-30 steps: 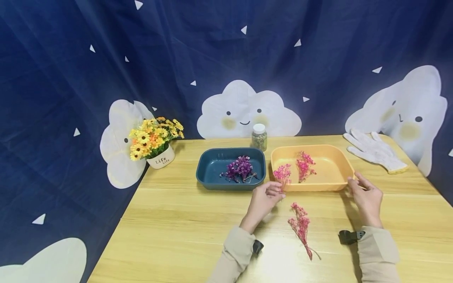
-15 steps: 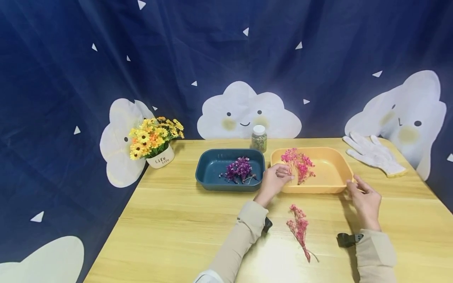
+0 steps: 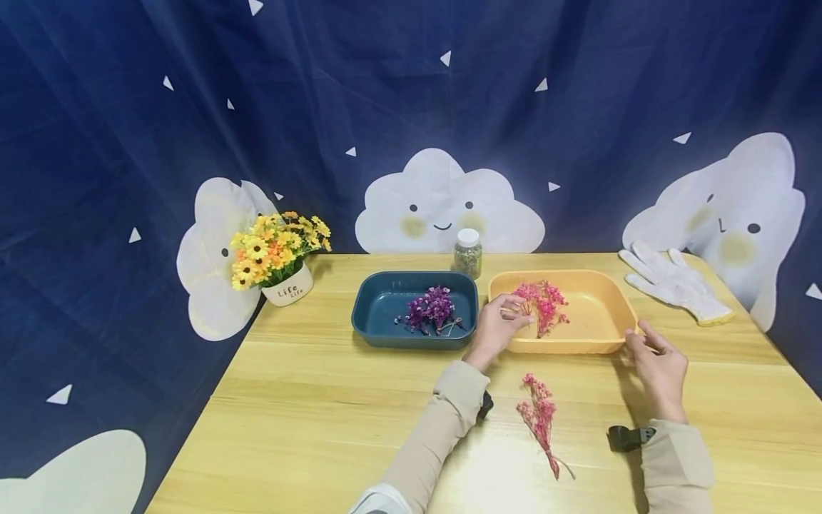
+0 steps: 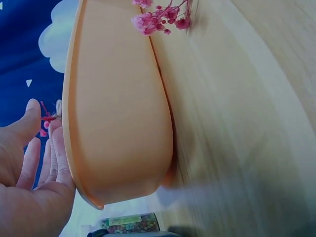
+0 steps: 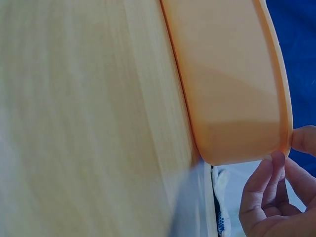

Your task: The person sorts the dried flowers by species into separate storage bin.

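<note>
My left hand is over the front left rim of the yellow-orange tray. In the left wrist view, its thumb and fingers are spread apart, with bits of pink flower visible beyond them. Pink dried flower sprigs lie together inside this tray, their stems partly hidden by the left hand. My right hand pinches the tray's right front corner; the right wrist view shows thumb and fingertips at the rim. Another pink dried flower sprig lies on the table in front of the tray.
Left of the yellow-orange tray stands a dark blue tray with purple dried flowers. Behind are a lidded jar and a white glove. A pot of yellow flowers stands at the table's back left.
My left hand has moved forward and right with a pink flower sprig, lowered it beside the one in the yellow-orange tray, and loosened its fingers. The right hand has stayed at the tray's corner.
</note>
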Tool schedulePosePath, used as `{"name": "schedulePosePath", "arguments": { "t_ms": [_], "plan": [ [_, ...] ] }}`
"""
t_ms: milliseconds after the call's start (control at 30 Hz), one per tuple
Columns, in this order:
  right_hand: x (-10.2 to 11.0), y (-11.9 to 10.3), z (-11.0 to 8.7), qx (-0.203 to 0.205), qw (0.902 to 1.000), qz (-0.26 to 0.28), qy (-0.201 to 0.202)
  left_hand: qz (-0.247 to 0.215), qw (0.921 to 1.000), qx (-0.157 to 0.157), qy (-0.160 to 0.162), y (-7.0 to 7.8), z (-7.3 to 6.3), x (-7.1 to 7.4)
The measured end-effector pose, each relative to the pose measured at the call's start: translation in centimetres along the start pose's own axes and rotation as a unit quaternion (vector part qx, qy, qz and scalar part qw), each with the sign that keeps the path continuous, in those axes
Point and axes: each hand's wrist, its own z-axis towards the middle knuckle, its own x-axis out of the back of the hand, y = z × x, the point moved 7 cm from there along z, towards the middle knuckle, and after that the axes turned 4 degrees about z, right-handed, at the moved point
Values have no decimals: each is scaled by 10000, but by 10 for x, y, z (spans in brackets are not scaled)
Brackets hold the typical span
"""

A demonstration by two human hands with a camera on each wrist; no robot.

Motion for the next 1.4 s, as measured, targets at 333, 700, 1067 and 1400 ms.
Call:
{"name": "schedulePosePath", "arguments": {
  "t_ms": [333,700,1067,1400],
  "plan": [
    [-2,1,0,-3,9999,115,-10,207,9996,-196,40,0,-2,3],
    [-3,2,-2,-79,9998,157,-26,-223,9997,-78,3,-8,-15,10],
    [-2,3,-3,-157,9984,541,-55,-738,9969,217,-177,-16,-50,12],
    [-1,1,-4,-67,9986,514,-50,-765,9926,316,-886,-18,-86,5]
  ]
}}
